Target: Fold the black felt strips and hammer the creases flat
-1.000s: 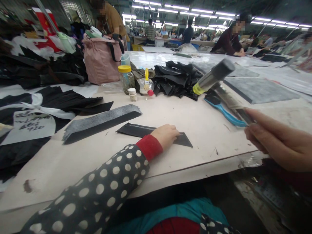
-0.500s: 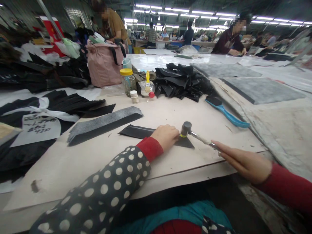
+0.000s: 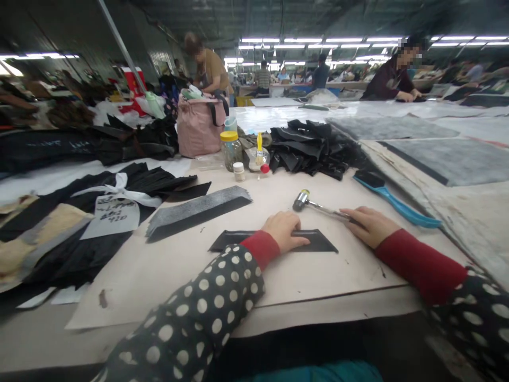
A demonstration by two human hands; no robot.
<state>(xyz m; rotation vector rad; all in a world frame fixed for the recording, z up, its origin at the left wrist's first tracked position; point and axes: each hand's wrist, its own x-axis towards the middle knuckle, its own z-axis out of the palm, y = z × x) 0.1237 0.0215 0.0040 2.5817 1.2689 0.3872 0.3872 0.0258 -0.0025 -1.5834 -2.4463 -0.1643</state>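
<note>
Counter: pale sheet covering [image 3: 127, 286], marked with a few dark specks and a brown stain towards its near left.
Black strip: flat on the sheet in front of the person [image 3: 320, 243], slanted at both ends, its middle hidden by a hand.
Left hand: lies on the strip [image 3: 280, 231]; grip loose, fingers bent over towards the far edge, thumb spread apart from them, nothing visibly pinched.
Right hand: fingers over the end of a hammer handle [image 3: 368, 225]; how tight the grip is, cannot tell, as the thumb is hidden.
Hammer: just beyond the strip, apart from it [image 3: 301, 200]; head to the left, looks to be resting on the sheet.
Good handling: my judgement: spread light pressure so the strip stays flat and doesn't slide; keep its long edge straight; left fingertips well away from the hammer head.
Grey-and-black strips: stacked beyond the left hand, ends stepped [image 3: 199, 212].
Blue-handled brush: right of the hammer, apart from it [image 3: 401, 208].
Jar: yellow lid [image 3: 230, 151], small white bottle just beside [image 3: 238, 171].
Black pieces: loose heap farther back [image 3: 314, 146].
Pink bag: behind the jar [image 3: 199, 124].
Co-worker: dark red sleeves, bent over a far surface [image 3: 382, 79].
</note>
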